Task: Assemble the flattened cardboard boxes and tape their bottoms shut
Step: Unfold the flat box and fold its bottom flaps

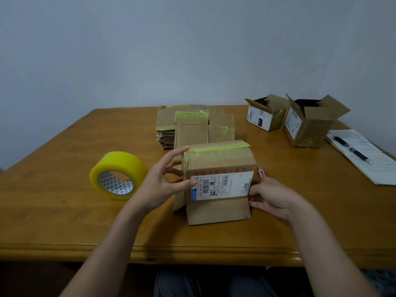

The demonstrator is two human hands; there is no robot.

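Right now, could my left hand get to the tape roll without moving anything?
Probably yes. The tape roll stands on the table just left of your left hand, with only bare wood between them. That hand merely touches the box, so it looks free to leave.

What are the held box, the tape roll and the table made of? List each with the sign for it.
Held box: matt brown cardboard, creased, with a glossy white paper label and shiny yellowish tape.
Tape roll: translucent yellow plastic film, apparently on a printed card core.
Table: seemingly wood or wood veneer, an orange-brown surface with a soft sheen and a moulded edge.
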